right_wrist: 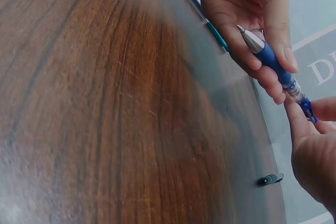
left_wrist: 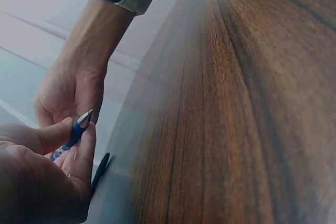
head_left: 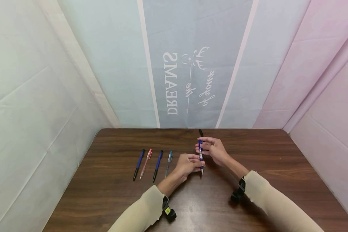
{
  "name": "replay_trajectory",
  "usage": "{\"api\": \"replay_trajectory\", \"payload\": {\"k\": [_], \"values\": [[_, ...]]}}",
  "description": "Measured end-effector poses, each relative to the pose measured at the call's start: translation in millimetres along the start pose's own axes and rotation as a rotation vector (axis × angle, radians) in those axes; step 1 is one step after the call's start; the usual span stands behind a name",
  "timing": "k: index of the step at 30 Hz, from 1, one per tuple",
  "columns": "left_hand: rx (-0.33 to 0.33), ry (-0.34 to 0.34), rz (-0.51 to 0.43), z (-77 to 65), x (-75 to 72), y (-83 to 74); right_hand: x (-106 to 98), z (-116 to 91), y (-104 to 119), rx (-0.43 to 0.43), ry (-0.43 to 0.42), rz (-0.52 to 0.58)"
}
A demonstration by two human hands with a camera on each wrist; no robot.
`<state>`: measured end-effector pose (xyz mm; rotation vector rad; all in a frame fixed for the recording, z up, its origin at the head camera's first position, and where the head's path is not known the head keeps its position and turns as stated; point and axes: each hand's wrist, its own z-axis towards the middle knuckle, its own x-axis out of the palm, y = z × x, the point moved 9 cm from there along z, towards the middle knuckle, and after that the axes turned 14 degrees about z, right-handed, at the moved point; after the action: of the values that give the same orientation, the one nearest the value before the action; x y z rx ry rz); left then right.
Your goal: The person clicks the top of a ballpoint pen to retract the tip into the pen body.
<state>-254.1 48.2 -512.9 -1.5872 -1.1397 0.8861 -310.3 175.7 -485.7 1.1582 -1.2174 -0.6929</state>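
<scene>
A blue pen (right_wrist: 272, 62) with a silver tip is held between both hands, its tip pointing toward the person. My left hand (head_left: 187, 166) pinches the tip half between thumb and fingers. At the clip end, the right hand (head_left: 216, 149) grips the same pen with thumb and fingertips. In the right wrist view, the tip and blue grip show clearly, while fingers partly cover the clip end. Just beyond the right hand, a black pen (head_left: 201, 132) lies on the table, partly hidden in the head view.
Left of the hands, a row of pens lies on the wooden table (head_left: 110, 193): a blue pen with black ends (head_left: 139, 164), a red clear pen (head_left: 146, 164), another blue pen (head_left: 158, 166) and a teal clear pen (head_left: 169, 157), partly behind the left wrist. A printed curtain (head_left: 127, 80) hangs behind.
</scene>
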Motion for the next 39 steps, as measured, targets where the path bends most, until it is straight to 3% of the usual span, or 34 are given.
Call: {"api": "replay_trajectory", "payload": {"k": [11,23,39], "values": [[0.023,-0.005,0.038,-2.6,-3.9,-1.0,4,-1,-1,0.003,-0.02,-0.039],[0.042,-0.011,0.056,-7.1,-11.7,-2.8,10,0,-1,0.005,0.032,-0.046],[0.081,-0.049,0.162,-16.8,-22.3,-5.7,21,-1,-1,-0.004,0.069,-0.086]]}}
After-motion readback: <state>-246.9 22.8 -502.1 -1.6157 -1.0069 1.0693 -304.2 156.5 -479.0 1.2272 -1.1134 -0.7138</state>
